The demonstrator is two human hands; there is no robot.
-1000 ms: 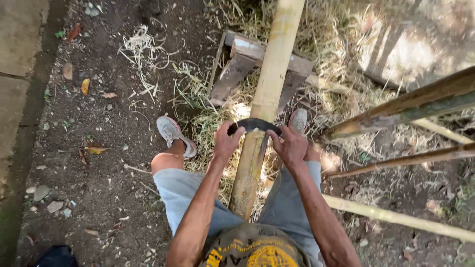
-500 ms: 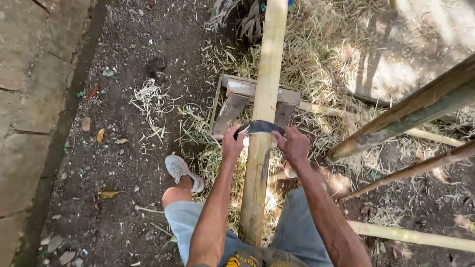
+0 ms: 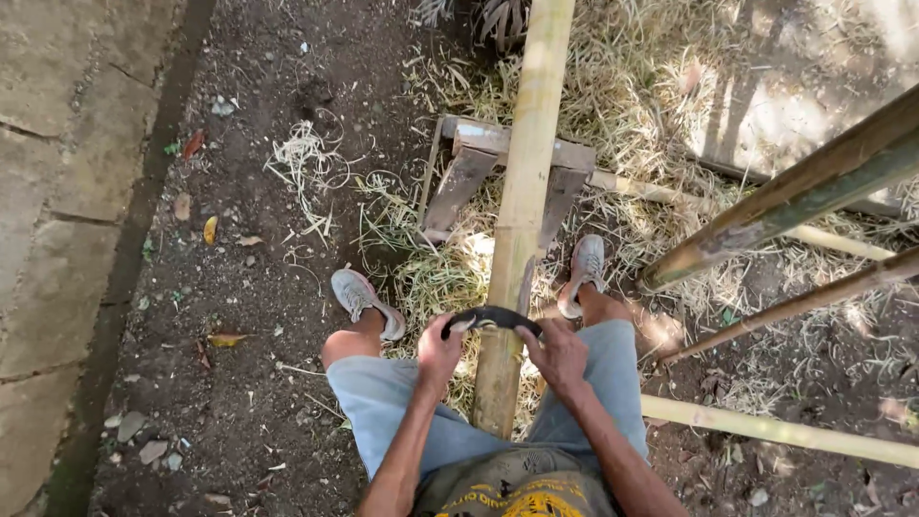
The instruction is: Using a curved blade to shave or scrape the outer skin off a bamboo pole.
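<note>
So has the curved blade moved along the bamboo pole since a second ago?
Yes. The curved blade has been drawn back along the bamboo pole, away from the wooden stand and toward the person; both hands grip its ends.

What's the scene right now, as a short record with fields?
left hand: grips the left end of the curved blade
right hand: grips the blade's right end
blade: lies across the bamboo pole
pole: rests on a wooden stand, runs back between the person's legs
feet: grey shoes either side of the pole
ground: dirt, straw-like shavings, more poles at right
</note>
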